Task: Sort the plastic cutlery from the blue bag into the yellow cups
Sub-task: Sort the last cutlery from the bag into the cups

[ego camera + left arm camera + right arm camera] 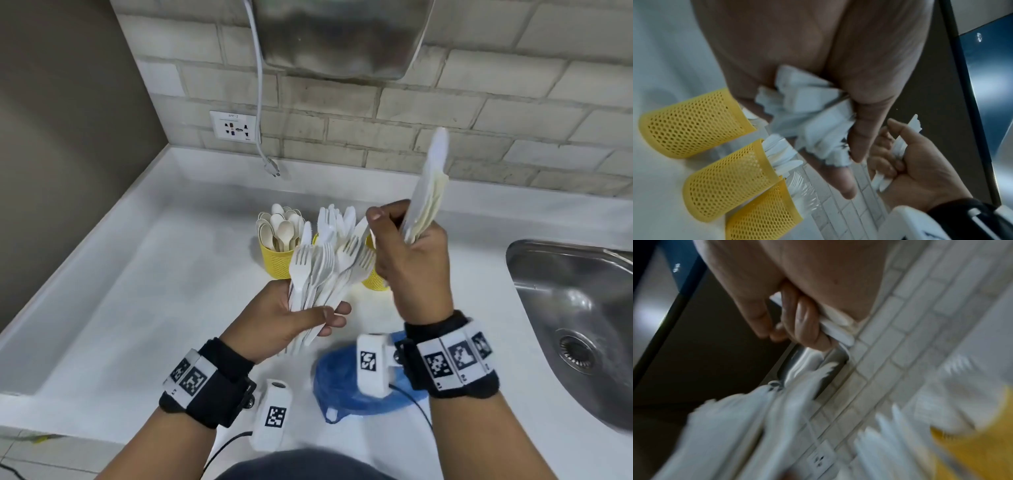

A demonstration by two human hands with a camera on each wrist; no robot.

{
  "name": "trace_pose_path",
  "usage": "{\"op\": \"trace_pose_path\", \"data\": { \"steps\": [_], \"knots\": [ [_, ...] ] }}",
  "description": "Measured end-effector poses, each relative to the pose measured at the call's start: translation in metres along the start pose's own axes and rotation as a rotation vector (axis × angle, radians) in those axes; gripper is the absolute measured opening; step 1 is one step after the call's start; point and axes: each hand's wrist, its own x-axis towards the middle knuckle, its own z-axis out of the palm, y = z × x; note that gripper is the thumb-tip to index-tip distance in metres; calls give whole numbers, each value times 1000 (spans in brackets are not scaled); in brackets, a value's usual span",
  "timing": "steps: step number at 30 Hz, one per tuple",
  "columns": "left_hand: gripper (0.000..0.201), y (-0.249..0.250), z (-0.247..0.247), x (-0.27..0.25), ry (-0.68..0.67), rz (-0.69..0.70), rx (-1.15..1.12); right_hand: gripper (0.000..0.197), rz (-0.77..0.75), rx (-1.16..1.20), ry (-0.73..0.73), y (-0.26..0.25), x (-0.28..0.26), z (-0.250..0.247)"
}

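My left hand [308,318] grips a fanned bundle of white plastic forks [322,270] by the handles, tines up, just in front of the yellow cups. My right hand [400,233] is raised beside it, fingers curled round several white and cream knives [428,192] that point up. The left yellow mesh cup [274,262] holds spoons [282,228]. The middle cup [729,178] holds knives and is mostly hidden in the head view. The right cup [373,279] sits behind my right hand. The blue bag [342,387] lies crumpled on the counter under my right wrist.
A steel sink [575,308] is set into the white counter [137,291] at the right. On the brick wall behind are a socket [234,126] and a hanging white cord with its plug [270,166]. A steel appliance [342,34] hangs above.
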Motion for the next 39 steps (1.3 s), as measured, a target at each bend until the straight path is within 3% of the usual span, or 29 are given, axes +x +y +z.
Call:
{"op": "trace_pose_path", "data": {
  "steps": [4, 8, 10, 17, 39],
  "knots": [
    [25, 7, -3, -4, -63, 22, 68, 8, -33, -378, -168, -4, 16, -22],
    [24, 11, -4, -5, -113, 8, 119, 6, 87, -426, -384, -4, 14, -23],
    [23, 11, -5, -6, -133, 5, 121, 7, 110, -375, -423, -4, 11, -22],
    [28, 12, -9, -7, -194, -17, 97, 8, 169, -208, -404, -5, 8, -18],
    [27, 10, -9, -8, -188, -42, 127, 15, 97, -212, -164, 0, 9, -14]
  ]
}}
